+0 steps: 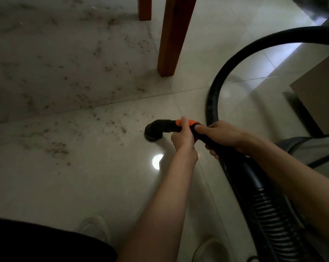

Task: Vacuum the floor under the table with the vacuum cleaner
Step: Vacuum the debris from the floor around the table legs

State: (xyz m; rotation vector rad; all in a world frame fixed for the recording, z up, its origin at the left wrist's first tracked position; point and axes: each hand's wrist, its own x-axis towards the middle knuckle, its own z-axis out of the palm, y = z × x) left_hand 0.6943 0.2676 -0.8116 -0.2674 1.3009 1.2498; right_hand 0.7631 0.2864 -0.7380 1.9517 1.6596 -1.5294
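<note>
A black vacuum nozzle [153, 130] with a round mouth points down at the pale tiled floor [65, 186]. Behind it runs a black handle tube with an orange band [190, 122]. My left hand [182, 138] grips the tube at the orange band. My right hand [223, 136] grips the tube just behind it. A ribbed black hose [214, 95] arcs up and to the right from my hands, and another stretch of hose runs down the lower right. Dark crumbs and dust [55, 72] lie scattered over the tiles to the left and beyond the nozzle.
Two brown wooden table legs [171, 38] stand on the tiles above the nozzle. A beige box-like piece of furniture [319, 91] sits at the right edge. My light slippers [95, 227] show at the bottom, beside dark clothing at lower left.
</note>
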